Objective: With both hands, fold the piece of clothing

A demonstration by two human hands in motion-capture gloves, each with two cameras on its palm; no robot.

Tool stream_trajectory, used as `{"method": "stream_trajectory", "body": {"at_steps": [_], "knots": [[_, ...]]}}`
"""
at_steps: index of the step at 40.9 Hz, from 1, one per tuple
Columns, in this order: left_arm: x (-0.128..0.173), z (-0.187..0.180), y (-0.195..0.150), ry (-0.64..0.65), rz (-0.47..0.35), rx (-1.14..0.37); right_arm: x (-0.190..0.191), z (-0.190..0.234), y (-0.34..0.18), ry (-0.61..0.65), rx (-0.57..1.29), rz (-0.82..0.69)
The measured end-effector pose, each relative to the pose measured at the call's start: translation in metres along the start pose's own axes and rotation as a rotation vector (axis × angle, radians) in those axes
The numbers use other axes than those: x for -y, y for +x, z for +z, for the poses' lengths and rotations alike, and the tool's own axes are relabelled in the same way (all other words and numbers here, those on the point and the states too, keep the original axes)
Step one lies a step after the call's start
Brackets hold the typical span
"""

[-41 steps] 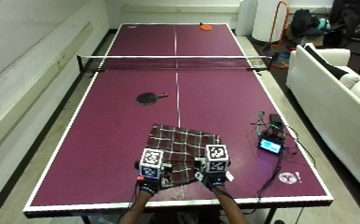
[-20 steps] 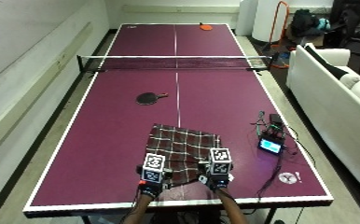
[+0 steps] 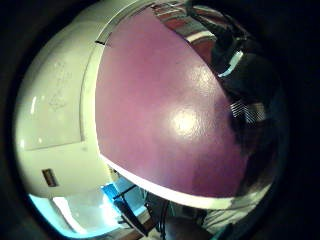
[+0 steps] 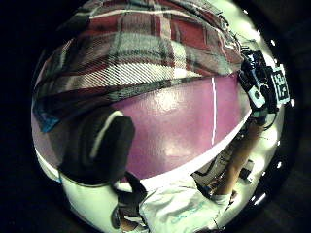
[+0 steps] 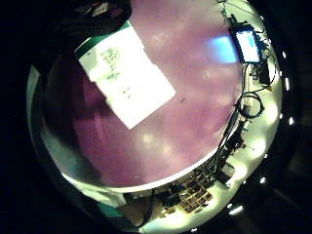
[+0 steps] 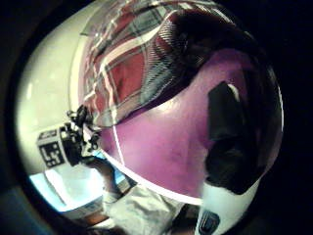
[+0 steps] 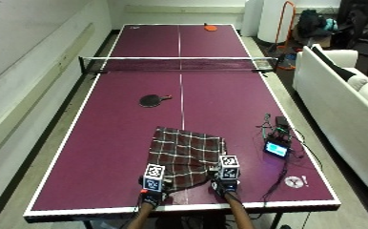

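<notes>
A red, dark and white plaid cloth (image 7: 187, 151) lies flat on the purple table (image 7: 107, 157), close to its near edge. My left hand (image 7: 152, 183) pinches the cloth's near left corner and my right hand (image 7: 227, 179) pinches the near right corner. Between them the near hem sags inward. The left thumb side palm view shows my left thumb (image 4: 97, 145) beside the plaid cloth (image 4: 146, 63). My right thumb (image 6: 230, 142) lies below the cloth (image 6: 142, 63) in the right thumb side view. A white label (image 5: 126, 83) hangs by my right palm.
A black paddle (image 7: 151, 100) lies past the cloth, before the net (image 7: 179, 64). A small device with a lit screen (image 7: 278, 149) and cables sit at the table's right edge. An orange paddle (image 7: 210, 27) is at the far end. A white sofa (image 7: 346, 105) stands to the right.
Both hands have drawn back toward the table's near edge, taking the cloth's near hem with them. The far hem has stayed where it was.
</notes>
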State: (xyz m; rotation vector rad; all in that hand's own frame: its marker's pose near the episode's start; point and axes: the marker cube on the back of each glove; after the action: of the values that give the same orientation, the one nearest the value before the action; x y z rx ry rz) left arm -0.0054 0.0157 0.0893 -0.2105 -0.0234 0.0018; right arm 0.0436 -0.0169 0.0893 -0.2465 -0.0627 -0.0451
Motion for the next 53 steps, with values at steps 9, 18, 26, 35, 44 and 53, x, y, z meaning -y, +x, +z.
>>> {"method": "stream_trajectory", "body": {"at_steps": [9, 18, 26, 35, 44, 53], "knots": [[0.067, 0.061, -0.015, 0.332, -0.036, 0.079, 0.033, -0.018, 0.006, 0.531, -0.245, -0.011], [0.070, 0.040, -0.026, 0.606, -0.024, 0.072, 0.088, 0.036, 0.026, 0.631, -0.377, -0.048], [0.004, 0.011, -0.044, 0.443, 0.020, -0.030, 0.042, 0.019, 0.023, 0.611, -0.244, -0.214], [-0.045, -0.071, -0.054, 0.448, 0.114, -0.094, -0.006, -0.039, 0.025, 0.528, -0.144, -0.316], [0.017, -0.122, -0.060, 0.378, 0.063, -0.005, 0.054, -0.087, 0.024, 0.420, -0.117, -0.224], [0.098, -0.112, -0.051, 0.072, -0.082, 0.045, 0.116, -0.126, 0.000, 0.415, -0.373, -0.019]]}}
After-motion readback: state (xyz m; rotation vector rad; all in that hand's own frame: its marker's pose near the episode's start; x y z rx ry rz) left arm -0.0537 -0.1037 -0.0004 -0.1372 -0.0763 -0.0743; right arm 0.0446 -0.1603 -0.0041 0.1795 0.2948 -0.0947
